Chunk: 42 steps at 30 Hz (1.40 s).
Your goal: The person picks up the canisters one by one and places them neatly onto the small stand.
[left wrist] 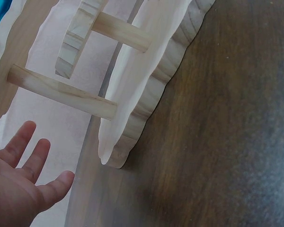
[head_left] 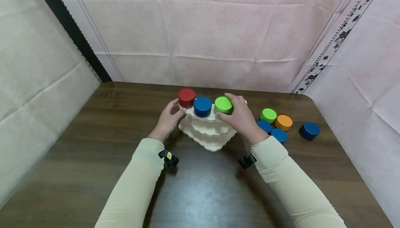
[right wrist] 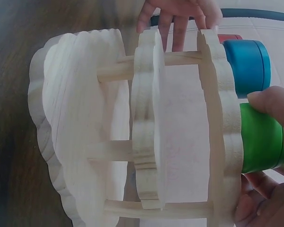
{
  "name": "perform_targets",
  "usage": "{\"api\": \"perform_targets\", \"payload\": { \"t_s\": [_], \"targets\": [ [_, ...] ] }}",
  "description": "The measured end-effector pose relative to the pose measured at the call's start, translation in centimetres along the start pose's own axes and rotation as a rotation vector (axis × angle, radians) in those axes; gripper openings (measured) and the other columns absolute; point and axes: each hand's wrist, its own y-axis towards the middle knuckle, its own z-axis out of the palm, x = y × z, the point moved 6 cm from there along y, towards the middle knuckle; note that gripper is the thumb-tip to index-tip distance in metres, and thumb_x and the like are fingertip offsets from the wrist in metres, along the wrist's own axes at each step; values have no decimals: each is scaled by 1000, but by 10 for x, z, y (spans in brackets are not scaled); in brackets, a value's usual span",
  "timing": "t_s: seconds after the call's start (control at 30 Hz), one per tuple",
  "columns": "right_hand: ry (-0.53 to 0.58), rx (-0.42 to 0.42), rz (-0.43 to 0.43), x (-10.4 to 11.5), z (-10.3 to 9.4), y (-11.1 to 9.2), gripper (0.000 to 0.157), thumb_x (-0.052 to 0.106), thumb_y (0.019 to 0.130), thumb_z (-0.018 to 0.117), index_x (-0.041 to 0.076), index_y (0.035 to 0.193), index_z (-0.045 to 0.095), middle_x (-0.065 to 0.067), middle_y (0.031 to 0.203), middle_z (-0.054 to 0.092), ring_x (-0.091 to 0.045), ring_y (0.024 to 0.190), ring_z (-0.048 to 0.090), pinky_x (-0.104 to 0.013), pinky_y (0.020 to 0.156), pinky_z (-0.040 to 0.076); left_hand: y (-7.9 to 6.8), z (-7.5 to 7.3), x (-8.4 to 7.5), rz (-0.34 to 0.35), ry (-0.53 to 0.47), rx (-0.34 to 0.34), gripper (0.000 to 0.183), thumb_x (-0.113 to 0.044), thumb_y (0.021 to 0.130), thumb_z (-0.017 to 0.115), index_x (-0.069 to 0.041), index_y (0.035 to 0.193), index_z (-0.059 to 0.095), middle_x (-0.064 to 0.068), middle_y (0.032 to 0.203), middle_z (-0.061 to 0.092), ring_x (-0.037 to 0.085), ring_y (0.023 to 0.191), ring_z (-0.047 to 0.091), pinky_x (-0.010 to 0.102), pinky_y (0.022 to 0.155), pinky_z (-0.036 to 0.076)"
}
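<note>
A three-tiered pale wooden stand with scalloped edges and round posts stands on the table. Along its top tier sit a red cylinder, a blue cylinder and a green cylinder. My right hand grips the green cylinder between thumb and fingers, on the top tier's surface. At the tier's other end, beside the red cylinder, my left hand holds the board's edge with thumb and forefinger. Its other fingers spread loosely under the tier in the left wrist view.
To the right of the stand lie another green cylinder, an orange cylinder and several blue cylinders. One blue cylinder lies apart, farther right. Pale cloth hangs behind the brown wooden table.
</note>
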Motion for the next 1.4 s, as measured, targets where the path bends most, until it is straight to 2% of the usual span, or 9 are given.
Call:
{"api": "perform_targets", "payload": {
  "t_s": [0.17,0.37,0.6,0.9,1.13,1.4],
  "targets": [
    [-17,-16,-17,0,2,-2,79,32,82,75,9,147,35,-17,135,40,-30,116,44,-49,93,48,-2,0,1,-1,-3,0,60,-33,97,57,-17,150,33,13,147,42,30,135,39,53,109,34],
    [16,-28,-19,-5,-2,-14,81,30,82,76,9,148,33,-17,141,33,-33,115,51,-45,88,53,-4,0,0,3,-6,0,60,-33,97,57,-17,150,33,14,146,42,30,134,39,53,109,33],
    [-34,-59,-44,-18,-16,-30,79,36,84,73,14,149,33,-16,148,27,-35,124,43,-54,96,47,-3,2,-2,-6,-12,9,61,-33,97,56,-18,151,31,13,149,40,30,137,37,54,110,31],
    [-155,-107,-47,-52,-24,-47,78,39,86,71,6,147,35,-20,147,30,-38,128,39,-56,99,42,-5,2,-5,-11,-6,17,61,-33,97,55,-18,151,30,13,149,39,31,137,36,55,110,31],
    [-228,-82,26,-84,-33,-61,82,44,85,71,6,148,34,-23,147,29,-40,131,34,-60,99,39,-2,1,0,-11,-2,6,61,-35,97,56,-20,151,31,12,149,39,30,137,36,55,109,32],
    [-281,-64,77,-112,-48,-76,82,42,85,71,3,147,34,-26,143,32,-42,126,35,-64,97,38,-1,1,0,-11,2,7,62,-35,97,55,-19,151,30,12,149,39,30,137,36,55,109,31]
  ]
}}
